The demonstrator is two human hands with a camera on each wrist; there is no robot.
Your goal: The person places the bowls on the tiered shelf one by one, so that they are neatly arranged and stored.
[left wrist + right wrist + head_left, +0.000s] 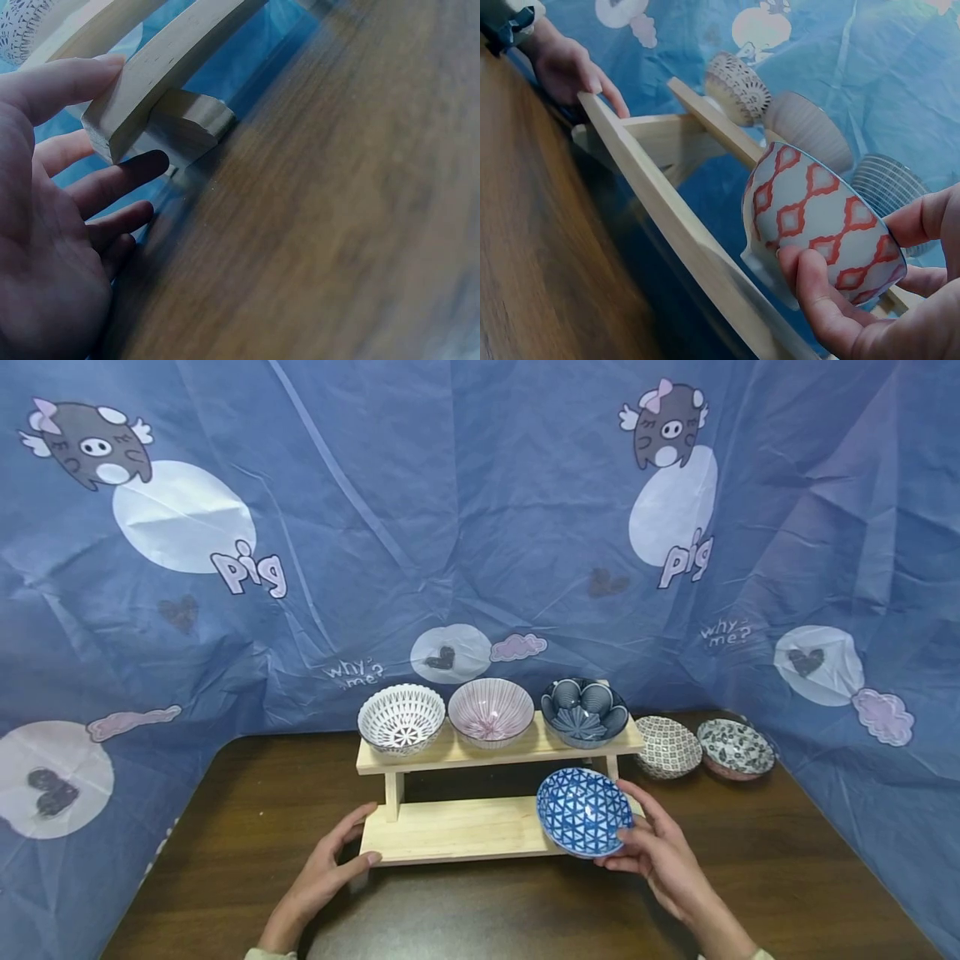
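Observation:
My right hand (663, 856) holds a bowl (583, 810) by its right side, thumb at the rim and fingers against its outer wall. Blue triangles cover the inside; red diamonds on white show outside in the right wrist view. The bowl is tilted, over the right part of the lower shelf of a two-tier wooden stand (457, 831). At the stand's left end, my left hand (322, 868) pinches the lower board, thumb on one face and index finger behind, other fingers spread. On the upper shelf sit a white lattice bowl (401, 718), a pink striped bowl (491, 712) and a dark blue bowl (585, 714).
On the brown table (225, 860), right of the stand, are a bowl with a small grid pattern (667, 747) and a leaf-patterned bowl (735, 747). A blue cloth (480, 527) with pig prints hangs behind and at both sides.

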